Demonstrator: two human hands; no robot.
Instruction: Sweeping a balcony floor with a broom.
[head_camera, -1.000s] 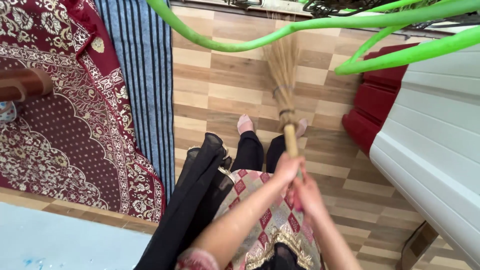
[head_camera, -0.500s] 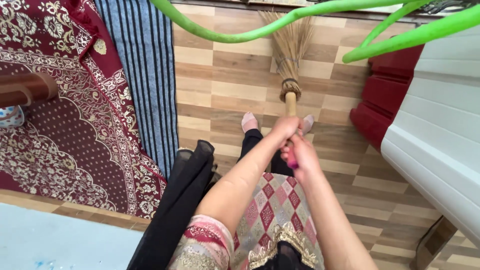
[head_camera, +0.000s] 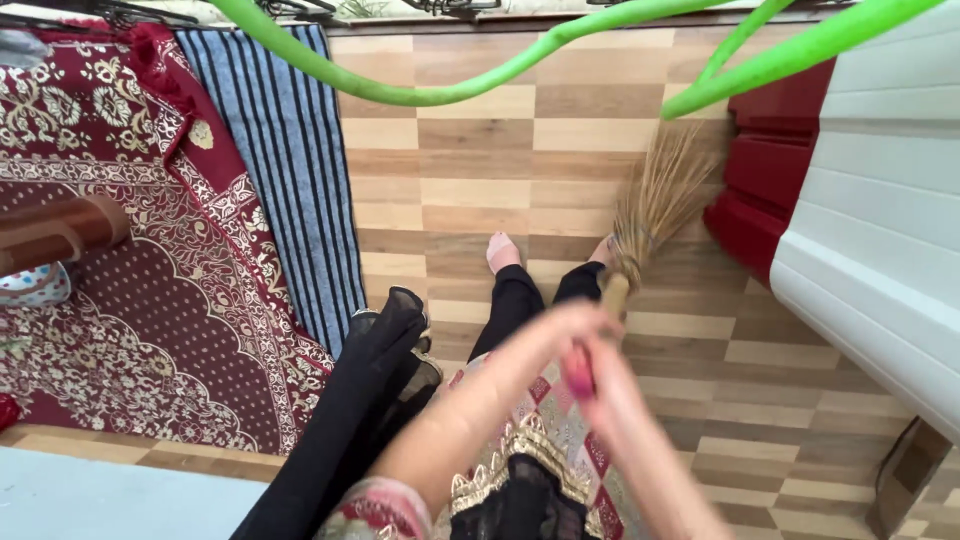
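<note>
Floorboards (head_camera: 470, 200) of checkered light and dark wood, spread across the middle from the far wall to the near edge, with the widest bare stretch just beyond the feet. Red patterned carpet (head_camera: 130, 300) on the left, bordered on its right by a blue striped mat (head_camera: 290, 170) whose edge runs down beside the bare wood. White panelled surface (head_camera: 880, 220) filling the right side, with a red stepped piece (head_camera: 760, 190) just left of it, narrowing the open lane on that side. Green hose (head_camera: 450, 90) looping across the far top, above the floor. Black cloth (head_camera: 370, 400) hanging at the near left of the body. Broom (head_camera: 650, 215) tilted up to the right, bristles fanned close to the red stepped piece, nearly touching its left edge, wooden handle coming back down to the hands. Left hand (head_camera: 570, 325) wrapped around the handle just below the bristle binding, fingers curled shut on it though blurred. Right hand (head_camera: 600, 385) lower and nearer on the same handle, closed over its pink end, fingers too smeared by motion to separate. Compared with half a second ago: bristles swung from the far middle of the floor over to the right, hands drawn nearer and lower, both blurred now.
</note>
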